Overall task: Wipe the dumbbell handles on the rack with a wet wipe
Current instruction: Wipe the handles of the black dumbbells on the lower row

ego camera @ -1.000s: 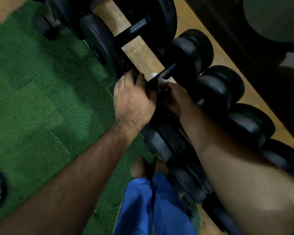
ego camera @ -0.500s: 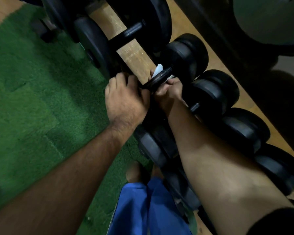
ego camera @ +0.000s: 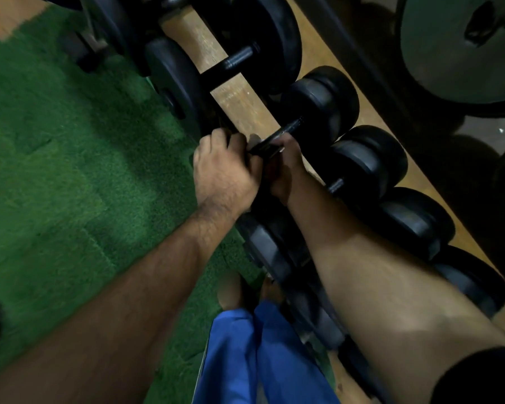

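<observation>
Here the whole matter turns on how the dumbbell handle (ego camera: 277, 135) lies relative to the two hands. Its long axis runs on a diagonal, from the near-left end under the hands up and away to the right, where it meets the round black head (ego camera: 318, 106) of the same dumbbell on the wooden rack (ego camera: 239, 94). The left hand (ego camera: 222, 173) sits at the near-left end, fingers curled over something dark there; it looks to be steadying that end of the dumbbell, though the exact thing gripped is hidden under the knuckles. The right hand (ego camera: 283, 167) comes in from below and to the right, its fingers wrapped up around the middle of the handle. No wipe is visible in this view; if it is there, it sits inside that closed grip, so it cannot be confirmed. The two hands lie just beside each other, nearly touching. The bare stretch of handle lies beyond the right hand, toward the far head, so the right hand is the nearer one for it, and any stroke would likely follow the diagonal up and to the right. More dumbbells line the rack on both sides, above a green turf floor (ego camera: 70, 170).
</observation>
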A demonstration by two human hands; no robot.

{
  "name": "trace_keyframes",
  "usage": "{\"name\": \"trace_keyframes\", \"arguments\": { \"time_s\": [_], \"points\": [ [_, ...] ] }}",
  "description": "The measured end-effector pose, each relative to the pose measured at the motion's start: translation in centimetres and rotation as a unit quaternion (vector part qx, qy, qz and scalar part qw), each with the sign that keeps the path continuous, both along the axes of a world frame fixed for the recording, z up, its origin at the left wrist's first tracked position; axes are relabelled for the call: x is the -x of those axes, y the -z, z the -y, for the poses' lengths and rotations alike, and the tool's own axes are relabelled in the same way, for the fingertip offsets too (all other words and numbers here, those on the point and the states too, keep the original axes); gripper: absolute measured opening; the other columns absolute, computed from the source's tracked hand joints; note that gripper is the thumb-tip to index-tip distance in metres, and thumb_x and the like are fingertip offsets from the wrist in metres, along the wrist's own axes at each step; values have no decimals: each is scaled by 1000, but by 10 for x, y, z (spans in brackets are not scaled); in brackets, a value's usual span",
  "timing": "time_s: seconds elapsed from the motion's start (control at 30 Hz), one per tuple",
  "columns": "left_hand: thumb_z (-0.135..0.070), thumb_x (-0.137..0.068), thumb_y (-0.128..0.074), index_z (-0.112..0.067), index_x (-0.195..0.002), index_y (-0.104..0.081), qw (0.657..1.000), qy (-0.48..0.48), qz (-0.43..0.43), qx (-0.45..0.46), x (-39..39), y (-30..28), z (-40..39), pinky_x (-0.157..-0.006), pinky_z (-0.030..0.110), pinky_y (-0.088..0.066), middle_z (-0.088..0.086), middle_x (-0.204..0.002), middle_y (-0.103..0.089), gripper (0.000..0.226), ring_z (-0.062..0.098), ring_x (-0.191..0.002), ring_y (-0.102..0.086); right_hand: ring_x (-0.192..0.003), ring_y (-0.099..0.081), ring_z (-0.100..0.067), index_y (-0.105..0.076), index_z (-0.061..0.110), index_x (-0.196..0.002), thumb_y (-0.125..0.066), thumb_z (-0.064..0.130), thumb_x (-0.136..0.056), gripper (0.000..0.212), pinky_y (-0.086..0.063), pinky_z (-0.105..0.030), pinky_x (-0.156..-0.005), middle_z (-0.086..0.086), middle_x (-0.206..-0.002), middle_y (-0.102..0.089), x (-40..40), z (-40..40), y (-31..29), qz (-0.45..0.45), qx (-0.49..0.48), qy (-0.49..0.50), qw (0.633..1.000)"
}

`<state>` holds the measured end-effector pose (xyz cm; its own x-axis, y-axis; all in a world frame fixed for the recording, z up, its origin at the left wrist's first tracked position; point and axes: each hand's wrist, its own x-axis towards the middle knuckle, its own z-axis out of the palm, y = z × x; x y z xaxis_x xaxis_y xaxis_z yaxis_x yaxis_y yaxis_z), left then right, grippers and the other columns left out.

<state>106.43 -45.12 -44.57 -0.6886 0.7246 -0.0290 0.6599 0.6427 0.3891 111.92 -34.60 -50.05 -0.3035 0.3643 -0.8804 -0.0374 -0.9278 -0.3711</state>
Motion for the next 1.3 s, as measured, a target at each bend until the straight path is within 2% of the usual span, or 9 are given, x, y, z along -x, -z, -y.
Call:
{"name": "trace_keyframes", "arguments": {
  "time_s": [0.07, 0.13, 0.27, 0.43, 0.57, 0.73, 0.87, 1.0, 1.3],
  "points": [
    [-39, -85, -42, -11, -102, -63, 1000, 0, 7, 5, 0, -1, 0, -87, 46, -42, 13, -107, -56, 39, 34, -101, -51, -87, -57, -30, -53, 10, -109, -56, 35, -73, 44, -46, -35, -77, -12, -102, -57, -2, -7, -1, 36, -11, -96, 995],
    [-39, -83, -40, -11, -103, -63, 1000, 3, 12, 6, 0, -2, 0, -88, 45, -42, 13, -108, -56, 41, 33, -101, -51, -84, -59, -30, -58, 6, -106, -57, 28, -64, 47, -47, -34, -75, -14, -101, -59, -3, -15, -7, 44, -12, -85, 995],
    [-39, -85, -42, -11, -103, -63, 1000, 0, 10, 11, 0, -4, 0, -88, 45, -42, 12, -108, -56, 40, 32, -101, -51, -58, -52, -23, -57, 8, -77, -45, 23, -87, 22, -41, -28, -60, -6, -64, -56, 5, -6, -13, 26, -19, 14, 999],
    [-40, -85, -41, -11, -106, -63, 1000, 2, 14, 23, -1, -6, -1, -90, 45, -42, 12, -110, -56, 42, 32, -104, -51, -56, -56, -20, -64, 12, -83, -54, 18, -80, 11, -44, -26, -53, -5, -70, -56, -3, -6, -13, 25, -7, -155, 988],
    [-37, -86, -47, -12, -110, -63, 999, -2, 43, 28, 0, -12, -1, -93, 45, -43, 11, -115, -56, 38, 32, -108, -52, -54, -57, -20, -61, 9, -82, -50, 17, -95, 18, -45, -21, -46, -9, -65, -60, -8, 3, -20, 94, -11, -96, 991],
    [-29, -79, -48, -9, -109, -62, 998, -8, 45, 36, 0, -36, 4, -91, 46, -45, 12, -114, -55, 39, 33, -107, -52, -96, -63, -27, -62, 0, -118, -48, 32, -102, 38, -42, -28, -68, -9, -106, -64, -17, 11, -39, 274, -107, -70, 953],
    [-21, -81, -52, -7, -110, -62, 999, -8, 37, 17, 12, -60, 0, -90, 45, -45, 13, -113, -57, 34, 33, -105, -53, -112, -61, -32, -66, -1, -120, -51, 23, -97, 36, -39, -25, -72, -11, -107, -65, -3, 10, -59, 232, -289, -116, 922],
    [-19, -83, -53, -6, -107, -63, 999, -18, 41, 5, 31, -74, -6, -89, 42, -43, 12, -108, -60, 28, 31, -103, -53, -114, -61, -33, -65, -1, -120, -54, 11, -93, 32, -42, -25, -88, -19, -119, -68, 15, 6, -68, 208, -450, -190, 847],
    [-25, -81, -55, -13, -107, -66, 999, 37, -31, 18, 96, -74, -29, -92, 40, -41, 6, -103, -63, 31, 27, -105, -56, -95, -63, -27, -74, 21, -99, -53, 27, -93, 23, -43, -31, -75, -2, -100, -69, 86, -39, -60, 263, -661, -304, 634]
  ]
}}
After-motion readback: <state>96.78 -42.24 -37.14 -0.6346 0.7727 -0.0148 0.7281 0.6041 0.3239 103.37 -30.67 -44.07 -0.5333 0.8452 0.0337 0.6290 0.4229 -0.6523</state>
